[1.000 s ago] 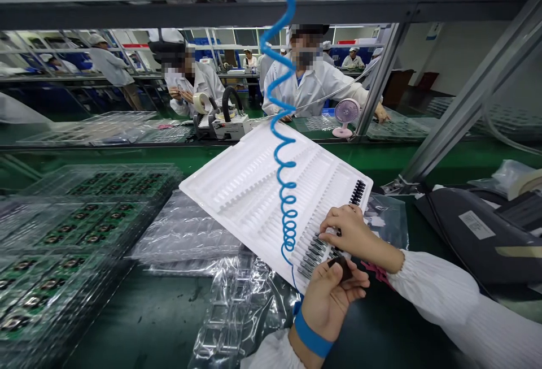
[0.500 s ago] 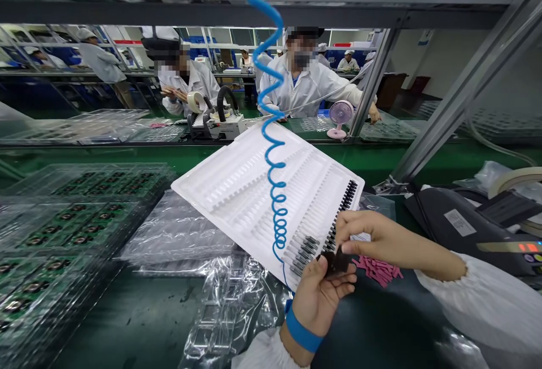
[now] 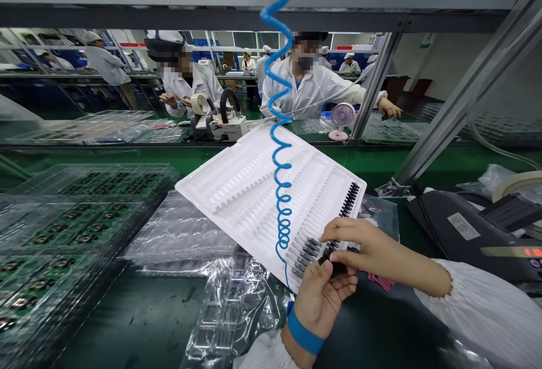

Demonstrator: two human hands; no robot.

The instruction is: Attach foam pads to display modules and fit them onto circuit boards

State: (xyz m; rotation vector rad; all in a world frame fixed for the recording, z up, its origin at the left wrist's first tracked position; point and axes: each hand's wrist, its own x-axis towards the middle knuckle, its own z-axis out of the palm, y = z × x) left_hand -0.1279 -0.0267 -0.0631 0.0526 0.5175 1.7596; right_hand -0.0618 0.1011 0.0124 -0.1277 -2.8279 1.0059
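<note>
My left hand (image 3: 319, 295), palm up with a blue wrist strap (image 3: 305, 332), pinches a small dark flat piece (image 3: 339, 269) between thumb and fingers. My right hand (image 3: 359, 239) is just above it, thumb and fingers apart, over the near right edge of a white plastic tray (image 3: 241, 188). Fingers of this hand partly cover a row of small black parts (image 3: 349, 199) in the tray's slots. A second short group of black parts with pale ends (image 3: 305, 255) lies left of the fingertips. Pink strips (image 3: 381, 282) lie partly hidden under my right wrist.
A blue coiled cord (image 3: 283, 188) hangs before the tray. Stacked clear trays with green circuit boards (image 3: 80, 228) stand left, beside empty clear trays (image 3: 182, 228). A dark machine (image 3: 449, 228) sits right. Across the bench are a pink fan (image 3: 342, 117), a tape dispenser (image 3: 224, 126) and co-workers.
My right hand has moved left from the dark piece toward the black parts, its fingers spreading. My left hand stays nearly in place. A co-worker's hand across the bench has shifted right.
</note>
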